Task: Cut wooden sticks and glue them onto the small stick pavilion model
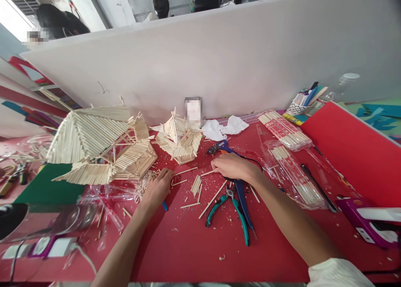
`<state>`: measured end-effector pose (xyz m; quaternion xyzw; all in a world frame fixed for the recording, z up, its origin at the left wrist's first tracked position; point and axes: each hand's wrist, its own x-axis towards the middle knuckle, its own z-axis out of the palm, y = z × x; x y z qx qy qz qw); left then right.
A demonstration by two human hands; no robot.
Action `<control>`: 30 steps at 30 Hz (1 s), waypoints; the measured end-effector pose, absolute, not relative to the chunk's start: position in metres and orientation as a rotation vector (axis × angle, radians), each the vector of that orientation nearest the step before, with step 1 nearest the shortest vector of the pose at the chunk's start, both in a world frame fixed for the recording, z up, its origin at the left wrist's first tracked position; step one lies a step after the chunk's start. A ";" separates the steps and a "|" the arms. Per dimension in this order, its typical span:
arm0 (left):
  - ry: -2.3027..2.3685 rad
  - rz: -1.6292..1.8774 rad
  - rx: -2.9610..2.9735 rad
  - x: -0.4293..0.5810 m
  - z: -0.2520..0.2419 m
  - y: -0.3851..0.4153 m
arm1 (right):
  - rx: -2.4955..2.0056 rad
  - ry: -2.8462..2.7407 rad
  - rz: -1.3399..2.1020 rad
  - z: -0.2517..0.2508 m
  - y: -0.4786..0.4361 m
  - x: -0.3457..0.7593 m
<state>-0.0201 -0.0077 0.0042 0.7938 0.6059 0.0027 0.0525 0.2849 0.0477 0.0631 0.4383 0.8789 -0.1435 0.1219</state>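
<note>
My left hand (pixel 158 187) rests low over the red table with its fingers curled. Thin wooden sticks (pixel 179 182) lie by its fingertips, and a blue piece (pixel 165 205) pokes out beneath it; what the fingers hold is hidden. My right hand (pixel 233 166) pinches the end of a short wooden stick (pixel 207 173). Beyond it lies a blue tool with a dark head (pixel 216 147), partly covered by the hand. Teal-handled pliers (pixel 230 194) lie spread below, beside a long blue tool (pixel 241 199). Several cut sticks (pixel 196 184) lie between my hands.
A large stick-built roofed model (pixel 94 132) stands left, a smaller one (pixel 178 140) at centre back. White tissue (pixel 219 129), bundled sticks (pixel 285 129) and a pen cup (pixel 297 106) are toward the right. A purple power strip (pixel 360 218) sits far right. A partition (pixel 200 65) rises behind.
</note>
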 end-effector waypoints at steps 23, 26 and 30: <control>1.285 0.203 2.665 0.011 0.006 -0.033 | 1.347 2.532 -0.273 0.066 0.045 0.283; 1.267 0.122 2.695 0.016 0.008 -0.034 | 1.405 2.559 -0.219 0.067 0.044 0.285; 1.273 0.104 2.677 0.015 0.008 -0.034 | 1.363 2.634 -0.283 0.068 0.044 0.284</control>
